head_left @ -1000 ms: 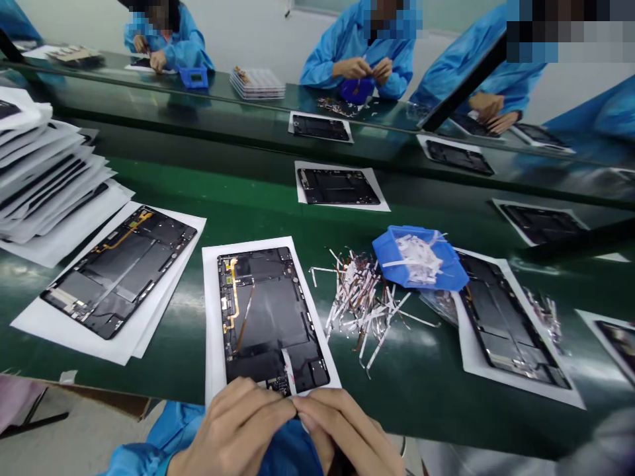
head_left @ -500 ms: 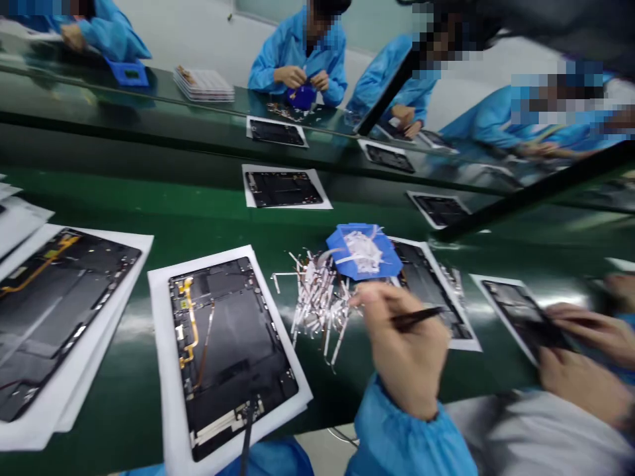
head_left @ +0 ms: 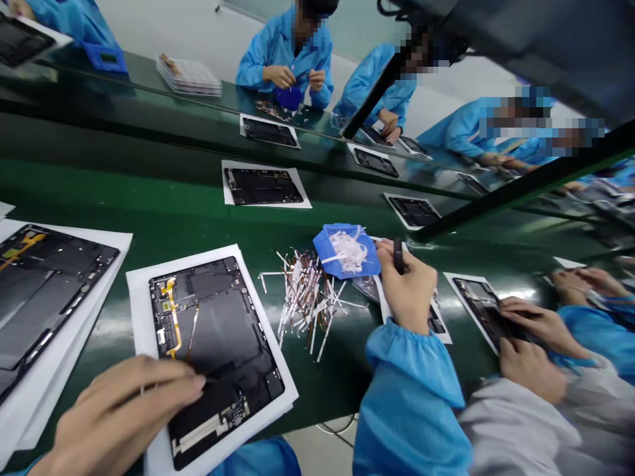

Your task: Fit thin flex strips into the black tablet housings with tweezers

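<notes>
Black flat rectangular tablet housing [head_left: 233, 330] lies on one white paper sheet [head_left: 140, 311], on the glossy green table [head_left: 188, 228] directly before the person; one yellow-orange ribbon [head_left: 174, 324] runs along its left side. The left hand [head_left: 129, 413] is over its lower left part, with fingers nearly together; I cannot tell whether something is between them. The right hand [head_left: 404, 284] has its fingers closed around one short dark tool [head_left: 398, 256], just beside the right edge of one blue plastic bin [head_left: 322, 248]. Inside this bin are many white thin strips [head_left: 350, 251], too many for counting. Near it, on the table, is one loose pile of white and brown strips [head_left: 300, 294]. Five other similar housings I can count on this table: one at left, one partly hidden behind the right hand, one under the hands of a co-worker [head_left: 533, 350], and two farther back. Across the bench stand one dark blue bowl [head_left: 289, 99], its contents not clear, and one stack of pale trays [head_left: 191, 78].
</notes>
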